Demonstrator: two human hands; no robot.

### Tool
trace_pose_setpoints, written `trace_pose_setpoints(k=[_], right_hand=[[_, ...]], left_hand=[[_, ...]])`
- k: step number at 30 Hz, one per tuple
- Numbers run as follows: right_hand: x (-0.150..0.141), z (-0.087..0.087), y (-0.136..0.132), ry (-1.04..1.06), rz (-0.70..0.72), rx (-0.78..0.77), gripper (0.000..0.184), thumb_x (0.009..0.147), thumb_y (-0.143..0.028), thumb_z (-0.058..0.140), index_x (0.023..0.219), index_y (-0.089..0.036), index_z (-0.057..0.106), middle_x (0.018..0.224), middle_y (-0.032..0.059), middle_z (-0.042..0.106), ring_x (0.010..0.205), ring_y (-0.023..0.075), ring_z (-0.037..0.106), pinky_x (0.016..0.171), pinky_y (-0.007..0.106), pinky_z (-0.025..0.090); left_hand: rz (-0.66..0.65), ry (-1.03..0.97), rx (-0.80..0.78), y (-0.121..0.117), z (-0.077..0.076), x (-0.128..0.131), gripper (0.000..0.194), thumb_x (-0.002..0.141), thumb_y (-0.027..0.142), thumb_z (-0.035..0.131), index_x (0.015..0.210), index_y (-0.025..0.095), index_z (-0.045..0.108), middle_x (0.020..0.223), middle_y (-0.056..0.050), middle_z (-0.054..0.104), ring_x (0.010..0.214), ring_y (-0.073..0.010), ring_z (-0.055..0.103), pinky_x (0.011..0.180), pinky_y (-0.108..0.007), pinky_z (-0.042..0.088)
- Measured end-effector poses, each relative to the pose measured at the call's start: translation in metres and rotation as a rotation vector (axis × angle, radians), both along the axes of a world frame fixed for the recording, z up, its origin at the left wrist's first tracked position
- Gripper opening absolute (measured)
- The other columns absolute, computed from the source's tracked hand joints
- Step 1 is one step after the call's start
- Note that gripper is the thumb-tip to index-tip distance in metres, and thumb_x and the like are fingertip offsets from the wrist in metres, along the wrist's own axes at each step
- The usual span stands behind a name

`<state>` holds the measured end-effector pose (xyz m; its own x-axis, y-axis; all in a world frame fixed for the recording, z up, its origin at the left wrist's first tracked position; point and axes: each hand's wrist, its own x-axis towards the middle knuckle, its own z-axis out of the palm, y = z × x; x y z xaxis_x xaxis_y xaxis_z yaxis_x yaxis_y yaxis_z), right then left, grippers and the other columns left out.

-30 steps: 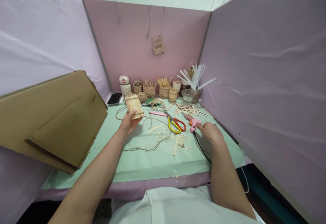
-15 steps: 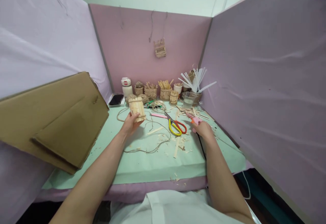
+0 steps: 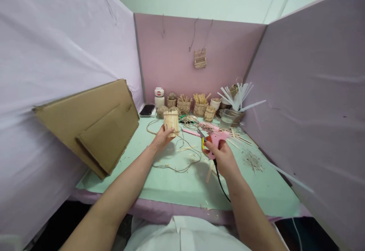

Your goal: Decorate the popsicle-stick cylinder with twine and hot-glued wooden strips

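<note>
My left hand [image 3: 163, 137] grips a small cup built of upright wooden strips [image 3: 171, 123], holding it above the table by its lower part. In my right hand [image 3: 221, 153] is a pink hot glue gun [image 3: 217, 137], its nozzle pointing left and away from me, with a black cord hanging below. The glue gun and hand partly cover a pair of scissors [image 3: 203, 141] with a yellow handle on the table. A pink stick-shaped tool [image 3: 190, 132] lies between the cup and the glue gun. Twine [image 3: 182, 170] loops across the table beneath.
Large cardboard pieces [image 3: 107, 129] lean at the left. Along the back stand a white jar [image 3: 159, 98], small baskets of sticks [image 3: 200, 108], a clear cup [image 3: 227, 118] and a pot of white glue sticks [image 3: 236, 100]. A phone [image 3: 147, 109] lies back left; wood scraps [image 3: 253, 161] lie right.
My right hand has lifted the glue gun from the table's right side and brought it leftward over the scissors. My left hand still holds the wooden cup. The camera view has turned left.
</note>
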<state>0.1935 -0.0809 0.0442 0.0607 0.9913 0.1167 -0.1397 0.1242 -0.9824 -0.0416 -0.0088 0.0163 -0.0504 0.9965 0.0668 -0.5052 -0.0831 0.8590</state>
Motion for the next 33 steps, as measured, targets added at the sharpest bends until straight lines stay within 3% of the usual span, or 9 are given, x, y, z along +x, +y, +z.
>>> trace_pose_setpoints(k=[6, 11, 15, 23, 33], right_hand=[[-0.023, -0.008, -0.01, -0.385, 0.012, 0.112, 0.046, 0.081, -0.058, 0.058, 0.101, -0.016, 0.064, 0.085, 0.0081, 0.068, 0.074, 0.022, 0.063, 0.069, 0.035, 0.052], [-0.032, -0.013, -0.013, -0.556, -0.055, 0.239, 0.049, 0.091, -0.055, 0.046, 0.115, -0.017, 0.067, 0.099, 0.013, 0.071, 0.095, 0.0291, 0.064, 0.083, 0.038, 0.051], [-0.039, -0.012, -0.017, -0.613, -0.082, 0.33, 0.047, 0.094, -0.047, 0.045, 0.126, -0.018, 0.064, 0.111, 0.0133, 0.072, 0.109, 0.0314, 0.062, 0.094, 0.041, 0.048], [-0.043, -0.019, -0.01, -0.597, -0.094, 0.559, 0.041, 0.097, -0.041, 0.045, 0.124, -0.019, 0.066, 0.104, 0.0114, 0.074, 0.105, 0.0298, 0.066, 0.096, 0.043, 0.051], [-0.042, -0.023, -0.005, -0.641, -0.099, 0.591, 0.044, 0.098, -0.037, 0.045, 0.133, -0.018, 0.062, 0.127, 0.0136, 0.069, 0.121, 0.0301, 0.062, 0.104, 0.045, 0.047]], left_hand=[[-0.017, 0.02, -0.021, -0.004, -0.002, 0.01, 0.055, 0.061, 0.021, 0.084, 0.108, 0.021, 0.056, 0.105, -0.007, 0.069, 0.089, -0.0205, 0.068, 0.082, -0.036, 0.052], [-0.011, 0.032, -0.005, -0.007, -0.004, 0.019, 0.054, 0.061, 0.017, 0.083, 0.107, 0.021, 0.056, 0.103, -0.007, 0.07, 0.089, -0.0206, 0.068, 0.084, -0.036, 0.052], [0.014, 0.062, -0.009, -0.01, -0.003, 0.022, 0.055, 0.061, 0.016, 0.083, 0.108, 0.02, 0.055, 0.105, -0.007, 0.069, 0.091, -0.0202, 0.068, 0.086, -0.036, 0.052], [0.01, 0.142, 0.001, -0.012, -0.002, 0.022, 0.058, 0.063, 0.02, 0.083, 0.111, 0.019, 0.051, 0.115, -0.009, 0.066, 0.1, -0.0212, 0.067, 0.096, -0.04, 0.05], [0.005, 0.19, 0.022, -0.012, -0.004, 0.022, 0.059, 0.062, 0.022, 0.083, 0.112, 0.019, 0.052, 0.116, -0.01, 0.066, 0.106, -0.0236, 0.066, 0.1, -0.042, 0.048]])
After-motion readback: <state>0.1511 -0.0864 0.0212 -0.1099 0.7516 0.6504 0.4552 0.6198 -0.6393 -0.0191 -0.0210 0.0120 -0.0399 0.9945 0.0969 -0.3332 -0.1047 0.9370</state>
